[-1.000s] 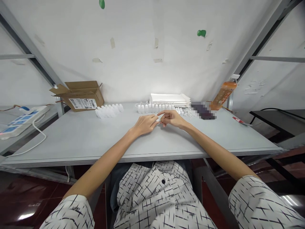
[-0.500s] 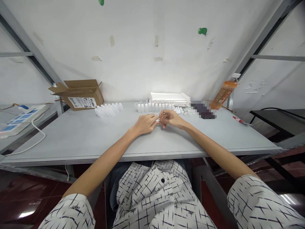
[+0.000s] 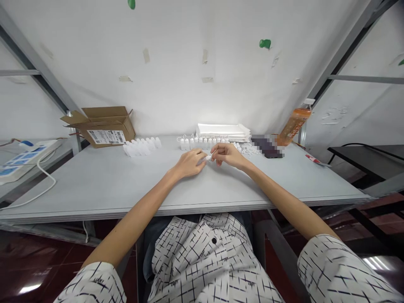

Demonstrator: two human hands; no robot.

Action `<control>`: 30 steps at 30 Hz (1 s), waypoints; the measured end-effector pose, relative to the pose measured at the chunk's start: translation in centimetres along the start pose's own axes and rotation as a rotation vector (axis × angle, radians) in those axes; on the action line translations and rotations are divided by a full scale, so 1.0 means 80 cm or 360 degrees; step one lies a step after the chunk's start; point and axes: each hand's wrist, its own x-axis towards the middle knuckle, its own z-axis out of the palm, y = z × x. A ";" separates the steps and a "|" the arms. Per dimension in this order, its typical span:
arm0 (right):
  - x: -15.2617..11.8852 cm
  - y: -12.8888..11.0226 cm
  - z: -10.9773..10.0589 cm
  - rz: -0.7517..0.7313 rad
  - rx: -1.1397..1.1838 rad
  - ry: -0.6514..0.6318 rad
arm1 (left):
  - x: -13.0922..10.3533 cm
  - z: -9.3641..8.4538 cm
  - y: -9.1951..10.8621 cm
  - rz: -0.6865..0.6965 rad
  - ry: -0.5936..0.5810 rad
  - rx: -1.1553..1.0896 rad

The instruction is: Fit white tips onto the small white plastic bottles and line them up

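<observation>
My left hand is closed around a small white plastic bottle, lying on its side and mostly hidden by the fingers. At its right end, the fingers of my right hand pinch the white cap part; its exact shape is too small to tell. Just behind both hands stands a row of small white dropper bottles with thin looped tips. Farther left is a group of cloudy white bottles without visible caps. Beside the right hand, small white pieces lie in a loose pile.
An open cardboard box sits at the back left, and a stack of white sheets at the back. Toward the right are a dark, pixelated flat object, a leaning orange drink bottle and a red-and-white packet. A power strip lies far left.
The hands have parted slightly at the fingertips, and more of the white piece between them shows. The whole view has shifted a little.
</observation>
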 end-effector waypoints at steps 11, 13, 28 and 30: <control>0.000 0.009 -0.008 -0.0150 -0.0806 0.0152 | 0.001 -0.016 -0.059 -0.0444 0.0250 -0.0197; 0.000 0.009 -0.006 -0.0166 -0.1022 0.0086 | -0.003 -0.020 -0.077 -0.0531 0.0290 -0.0242; 0.001 0.009 -0.009 -0.0152 -0.1396 -0.0022 | -0.007 -0.013 -0.111 -0.0842 0.0314 -0.0422; 0.001 0.009 -0.009 -0.0144 -0.1419 -0.0029 | -0.005 -0.011 -0.109 -0.0864 0.0281 -0.0397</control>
